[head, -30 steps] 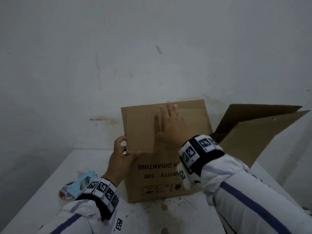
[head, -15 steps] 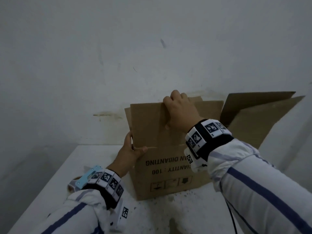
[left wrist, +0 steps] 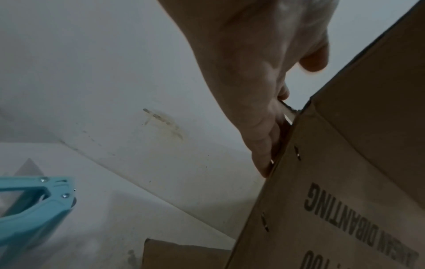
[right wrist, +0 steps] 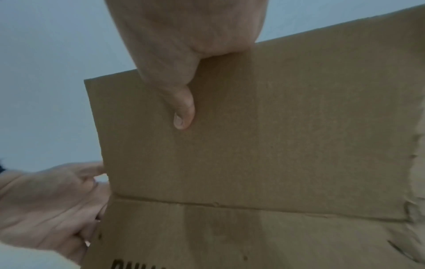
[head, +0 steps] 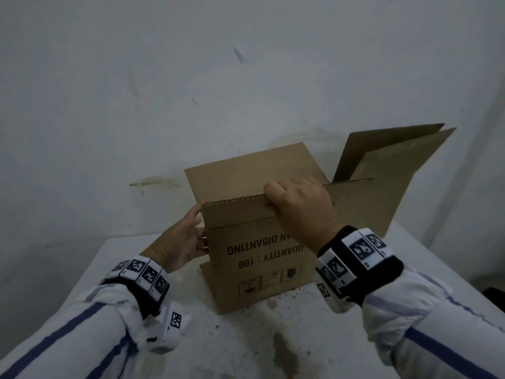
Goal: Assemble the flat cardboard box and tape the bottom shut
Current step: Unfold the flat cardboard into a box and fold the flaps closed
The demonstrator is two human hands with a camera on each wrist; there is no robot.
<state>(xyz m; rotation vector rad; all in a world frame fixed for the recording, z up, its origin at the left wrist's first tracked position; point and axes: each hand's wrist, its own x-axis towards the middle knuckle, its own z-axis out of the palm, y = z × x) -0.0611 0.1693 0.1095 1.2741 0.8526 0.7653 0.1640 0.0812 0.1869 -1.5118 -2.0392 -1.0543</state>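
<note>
Right hand (head: 302, 206) pinches near flap (head: 235, 212) of box (head: 262, 258); left hand (head: 180, 242) grips box's left corner. Best fold along crease, corner braced.

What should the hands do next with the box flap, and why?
Probably fold it down. The right hand grips the near flap by its top edge, that flap stands up, and the left hand steadies the cardboard box at its side corner.

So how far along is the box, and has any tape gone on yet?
The cardboard box already stands opened on the table, print upside down. In hand: the right hand grips the near flap's top edge, and the left hand steadies the left corner. No tape shows; the blue tape dispenser lies untouched. Flaps and taping remain.
</note>
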